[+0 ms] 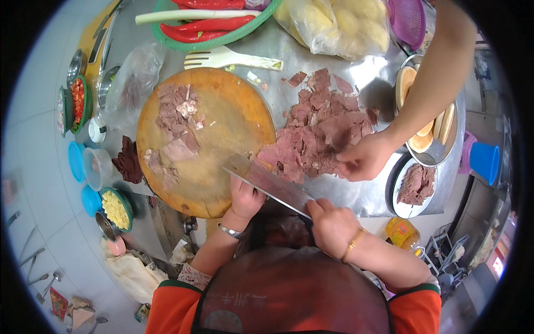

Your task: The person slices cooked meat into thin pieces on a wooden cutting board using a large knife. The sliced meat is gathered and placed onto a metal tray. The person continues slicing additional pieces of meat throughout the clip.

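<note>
My right hand [336, 227] grips the handle of a cleaver [271, 183], its broad blade slanting up and left over the near edge of a round wooden chopping board [233, 121]. Below the blade's far end, my left hand [247, 198] is at the board's edge, its fingers partly hidden by the blade; whether it holds anything I cannot tell. Pieces of cooked meat [177, 121] lie on the board's left side. To its right, a large heap of sliced cooked meat [321, 129] spreads over the steel table. Another person's hand [367, 156] touches the heap from the right.
A green basket [217, 44] of red peppers, a slotted spatula [233, 57] and a bag of peeled potatoes [338, 25] lie beyond the board. On the right are a metal strainer [436, 154] with bread and a plate of meat [415, 185]. Bowls and plastic tubs [98, 167] stand left.
</note>
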A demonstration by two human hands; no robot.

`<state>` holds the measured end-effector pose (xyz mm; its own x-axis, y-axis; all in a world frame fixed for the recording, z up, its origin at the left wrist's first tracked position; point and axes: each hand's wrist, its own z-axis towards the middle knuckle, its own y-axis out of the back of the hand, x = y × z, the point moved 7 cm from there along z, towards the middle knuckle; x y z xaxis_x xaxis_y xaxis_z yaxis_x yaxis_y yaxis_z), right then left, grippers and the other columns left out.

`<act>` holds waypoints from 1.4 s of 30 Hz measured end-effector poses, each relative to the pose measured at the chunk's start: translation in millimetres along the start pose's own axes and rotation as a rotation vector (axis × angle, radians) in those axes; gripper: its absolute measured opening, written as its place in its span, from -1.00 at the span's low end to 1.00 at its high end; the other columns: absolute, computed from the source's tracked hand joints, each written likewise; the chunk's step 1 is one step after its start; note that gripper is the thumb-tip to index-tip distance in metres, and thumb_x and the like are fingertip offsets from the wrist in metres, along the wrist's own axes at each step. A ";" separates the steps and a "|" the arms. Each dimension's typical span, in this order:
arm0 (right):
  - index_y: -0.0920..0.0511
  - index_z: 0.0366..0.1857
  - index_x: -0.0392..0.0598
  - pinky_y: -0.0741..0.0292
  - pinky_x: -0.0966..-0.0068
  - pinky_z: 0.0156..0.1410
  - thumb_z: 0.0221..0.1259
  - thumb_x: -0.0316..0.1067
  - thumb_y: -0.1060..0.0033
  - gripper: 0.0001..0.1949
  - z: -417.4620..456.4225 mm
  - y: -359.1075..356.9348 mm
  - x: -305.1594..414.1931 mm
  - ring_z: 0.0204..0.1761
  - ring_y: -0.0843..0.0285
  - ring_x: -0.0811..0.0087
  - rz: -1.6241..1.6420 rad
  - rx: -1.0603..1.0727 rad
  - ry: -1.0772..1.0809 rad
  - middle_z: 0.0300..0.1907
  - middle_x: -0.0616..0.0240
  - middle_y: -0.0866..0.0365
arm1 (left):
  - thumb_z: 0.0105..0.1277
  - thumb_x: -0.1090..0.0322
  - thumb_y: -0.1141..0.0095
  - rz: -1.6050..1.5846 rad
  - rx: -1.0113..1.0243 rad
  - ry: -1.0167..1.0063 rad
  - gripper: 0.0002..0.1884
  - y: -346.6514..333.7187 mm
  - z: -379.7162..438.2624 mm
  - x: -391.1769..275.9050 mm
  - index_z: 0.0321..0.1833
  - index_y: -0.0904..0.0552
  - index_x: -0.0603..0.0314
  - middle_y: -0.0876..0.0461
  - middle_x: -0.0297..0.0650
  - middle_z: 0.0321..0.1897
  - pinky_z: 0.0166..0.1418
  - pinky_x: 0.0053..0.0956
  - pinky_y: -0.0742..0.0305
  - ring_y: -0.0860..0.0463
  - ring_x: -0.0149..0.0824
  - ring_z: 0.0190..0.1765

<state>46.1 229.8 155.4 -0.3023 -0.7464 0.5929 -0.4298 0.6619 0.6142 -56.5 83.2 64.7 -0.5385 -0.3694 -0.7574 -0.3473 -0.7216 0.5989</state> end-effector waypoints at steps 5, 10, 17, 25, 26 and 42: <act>-0.41 -0.21 -0.22 -0.59 0.16 -0.31 -0.01 -0.48 -0.08 -0.76 -12.7 0.8 -1.0 -0.39 -0.62 -0.01 0.000 0.027 -0.011 -0.32 -0.03 -0.54 | -0.04 0.52 -0.23 0.026 0.007 -0.039 -0.67 1.5 -1.9 -5.1 -0.13 -0.64 0.37 -0.59 0.04 -0.13 0.12 -0.04 -0.42 -0.54 0.17 -0.04; -0.41 -0.21 -0.24 -0.59 0.17 -0.32 0.00 -0.48 -0.08 -0.77 -4.4 -1.8 1.4 -0.42 -0.62 -0.01 0.002 0.014 0.008 -0.33 -0.02 -0.54 | -0.05 0.52 -0.24 0.057 0.016 -0.083 -0.68 3.8 4.4 -11.1 -0.15 -0.64 0.38 -0.60 0.05 -0.14 0.09 -0.05 -0.43 -0.55 0.16 -0.06; -0.42 -0.22 -0.25 -0.60 0.17 -0.30 0.00 -0.50 -0.07 -0.77 5.8 -4.4 3.8 -0.40 -0.62 -0.05 0.024 0.008 0.009 -0.30 -0.08 -0.54 | -0.07 0.55 -0.23 0.075 -0.001 -0.094 -0.69 4.8 9.4 -16.1 -0.19 -0.63 0.40 -0.58 0.06 -0.15 0.09 -0.06 -0.43 -0.55 0.17 -0.06; -0.43 -0.22 -0.25 -0.60 0.16 -0.26 -0.02 -0.49 -0.11 -0.76 -7.4 -7.0 -5.2 -0.35 -0.62 -0.06 0.022 0.067 -0.061 -0.29 -0.09 -0.54 | -0.05 0.56 -0.22 0.111 -0.012 -0.103 -0.70 7.8 15.0 -21.9 -0.17 -0.63 0.38 -0.57 0.06 -0.14 0.10 -0.07 -0.42 -0.53 0.17 -0.04; -0.43 -0.22 -0.25 -0.60 0.16 -0.25 -0.03 -0.49 -0.11 -0.76 -1.5 -8.4 -1.7 -0.34 -0.62 -0.06 0.029 0.061 -0.051 -0.29 -0.09 -0.55 | -0.05 0.56 -0.22 0.120 -0.015 -0.112 -0.70 8.1 15.5 -20.6 -0.17 -0.63 0.38 -0.57 0.06 -0.14 0.10 -0.07 -0.43 -0.53 0.16 -0.04; -0.42 -0.22 -0.22 -0.59 0.17 -0.31 -0.01 -0.49 -0.09 -0.77 0.1 0.8 4.9 -0.38 -0.62 -0.03 0.011 0.007 -0.021 -0.32 -0.04 -0.55 | -0.02 0.48 -0.23 0.053 0.003 -0.069 -0.69 2.5 5.9 -10.8 -0.14 -0.63 0.32 -0.59 0.00 -0.12 0.10 -0.04 -0.42 -0.54 0.12 -0.04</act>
<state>44.2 226.7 158.7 -0.3245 -0.7404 0.5887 -0.4321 0.6696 0.6041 -56.0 88.8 76.0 -0.6076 -0.3660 -0.7049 -0.3190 -0.7003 0.6387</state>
